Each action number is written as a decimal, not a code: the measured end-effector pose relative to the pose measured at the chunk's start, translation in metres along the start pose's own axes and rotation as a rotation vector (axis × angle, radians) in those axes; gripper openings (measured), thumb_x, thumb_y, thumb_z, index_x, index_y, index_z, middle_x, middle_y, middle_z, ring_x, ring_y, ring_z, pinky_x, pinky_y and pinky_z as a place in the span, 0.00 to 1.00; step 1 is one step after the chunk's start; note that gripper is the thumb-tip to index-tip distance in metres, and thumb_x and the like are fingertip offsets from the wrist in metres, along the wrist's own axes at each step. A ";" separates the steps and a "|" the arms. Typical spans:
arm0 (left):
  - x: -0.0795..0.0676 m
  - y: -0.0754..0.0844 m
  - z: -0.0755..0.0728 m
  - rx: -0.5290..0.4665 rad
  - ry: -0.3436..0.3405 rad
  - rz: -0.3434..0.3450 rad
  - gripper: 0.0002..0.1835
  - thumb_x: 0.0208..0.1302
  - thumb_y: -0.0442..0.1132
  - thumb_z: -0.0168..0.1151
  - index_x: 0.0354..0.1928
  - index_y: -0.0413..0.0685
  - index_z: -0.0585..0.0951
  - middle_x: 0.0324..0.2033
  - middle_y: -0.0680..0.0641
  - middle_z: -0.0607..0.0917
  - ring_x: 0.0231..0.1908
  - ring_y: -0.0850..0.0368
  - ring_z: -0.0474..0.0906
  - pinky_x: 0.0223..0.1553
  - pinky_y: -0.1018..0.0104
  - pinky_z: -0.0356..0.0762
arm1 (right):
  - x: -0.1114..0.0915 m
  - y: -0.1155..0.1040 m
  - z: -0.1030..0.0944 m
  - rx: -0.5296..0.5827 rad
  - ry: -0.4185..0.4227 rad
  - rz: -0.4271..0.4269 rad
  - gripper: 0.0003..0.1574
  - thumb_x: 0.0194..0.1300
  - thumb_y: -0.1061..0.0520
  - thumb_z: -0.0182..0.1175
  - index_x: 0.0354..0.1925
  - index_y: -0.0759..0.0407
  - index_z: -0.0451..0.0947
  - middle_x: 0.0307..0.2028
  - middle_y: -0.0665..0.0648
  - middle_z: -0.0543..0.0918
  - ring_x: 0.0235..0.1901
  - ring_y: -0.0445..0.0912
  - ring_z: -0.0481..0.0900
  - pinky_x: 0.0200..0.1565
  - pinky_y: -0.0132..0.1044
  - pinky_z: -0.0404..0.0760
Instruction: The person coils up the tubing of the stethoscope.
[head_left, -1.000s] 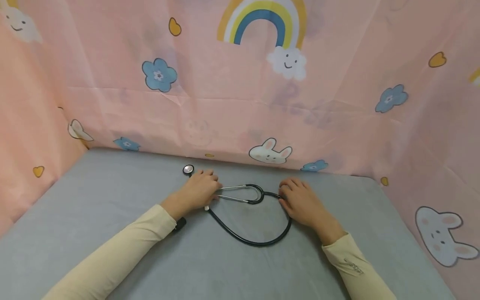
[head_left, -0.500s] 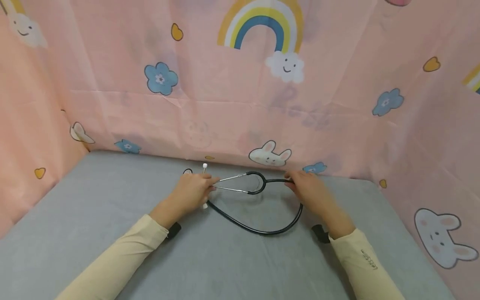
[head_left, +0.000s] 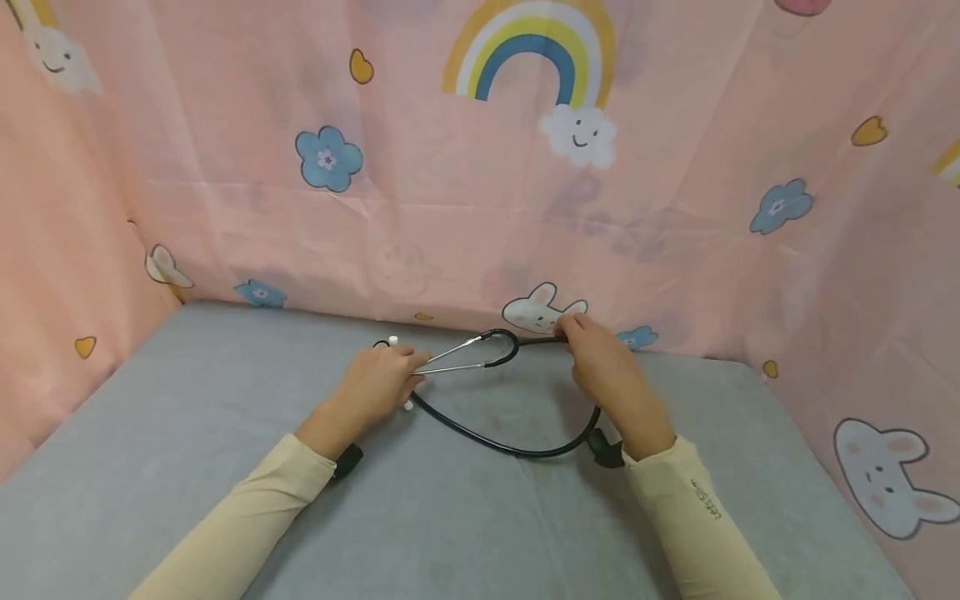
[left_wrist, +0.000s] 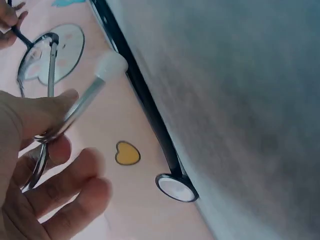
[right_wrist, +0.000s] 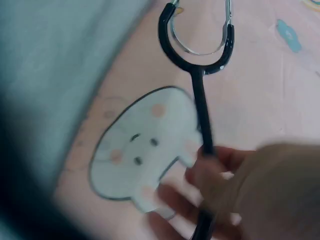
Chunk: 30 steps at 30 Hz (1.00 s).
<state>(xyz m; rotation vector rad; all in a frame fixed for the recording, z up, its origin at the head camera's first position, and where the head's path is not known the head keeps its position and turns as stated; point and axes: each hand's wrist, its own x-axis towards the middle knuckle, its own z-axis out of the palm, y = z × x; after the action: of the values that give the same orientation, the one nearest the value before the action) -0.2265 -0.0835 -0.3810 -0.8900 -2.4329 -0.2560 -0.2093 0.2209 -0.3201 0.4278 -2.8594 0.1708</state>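
Note:
A black stethoscope point(head_left: 525, 454) is stretched between both hands above the grey tabletop, its long tube sagging in a loop toward me. My left hand point(head_left: 371, 383) pinches the crossed metal ear tubes point(left_wrist: 82, 106) between thumb and fingers, the other fingers loosely bent. White ear tips point(head_left: 408, 406) stick out on either side of that hand. In the left wrist view the round chest piece point(left_wrist: 176, 189) hangs at the tube's end, near the table's back edge. My right hand point(head_left: 609, 379) grips the black tube just beyond the Y-shaped fork point(right_wrist: 197, 71).
A grey cloth-covered table point(head_left: 465, 533) lies beneath the hands. Close behind it hangs a pink curtain point(head_left: 420, 233) printed with rabbits, flowers and a rainbow, which also encloses both sides. Black wrist devices point(head_left: 347, 461) show under the sleeves.
Both hands have lifted the ear tubes and fork off the table. My right hand took hold of the tube, then moved up and slightly left. The ear tubes have tilted upward to the right.

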 end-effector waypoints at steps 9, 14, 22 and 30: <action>0.001 0.005 -0.008 -0.122 -0.122 -0.079 0.23 0.58 0.41 0.74 0.57 0.52 0.82 0.40 0.48 0.90 0.30 0.48 0.84 0.23 0.55 0.78 | -0.003 -0.024 0.015 -0.061 0.120 0.120 0.14 0.70 0.70 0.55 0.47 0.58 0.82 0.42 0.60 0.81 0.39 0.56 0.78 0.33 0.49 0.83; 0.000 -0.001 -0.010 -0.130 -0.073 -0.038 0.24 0.60 0.40 0.72 0.59 0.53 0.82 0.37 0.50 0.87 0.25 0.53 0.80 0.22 0.61 0.76 | -0.001 -0.017 0.017 -0.040 0.102 0.071 0.19 0.66 0.75 0.55 0.44 0.57 0.83 0.42 0.59 0.81 0.42 0.56 0.78 0.39 0.48 0.82; -0.001 -0.006 -0.008 -0.136 0.049 0.000 0.16 0.61 0.39 0.69 0.51 0.49 0.86 0.28 0.53 0.84 0.23 0.55 0.79 0.21 0.62 0.75 | 0.002 -0.012 0.020 -0.008 0.387 0.032 0.15 0.66 0.72 0.58 0.42 0.55 0.84 0.41 0.57 0.84 0.37 0.56 0.79 0.34 0.48 0.80; 0.005 -0.007 -0.020 -0.416 -0.147 -0.065 0.07 0.65 0.40 0.66 0.43 0.49 0.87 0.33 0.53 0.89 0.29 0.60 0.79 0.34 0.61 0.79 | 0.004 -0.002 0.032 0.038 0.382 0.116 0.11 0.69 0.54 0.60 0.48 0.56 0.81 0.38 0.61 0.85 0.29 0.60 0.81 0.27 0.52 0.79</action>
<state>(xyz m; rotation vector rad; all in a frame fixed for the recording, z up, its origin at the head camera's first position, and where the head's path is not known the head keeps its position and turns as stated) -0.2252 -0.0932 -0.3614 -1.0333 -2.5945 -0.7674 -0.2194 0.2132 -0.3499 0.2078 -2.5069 0.2936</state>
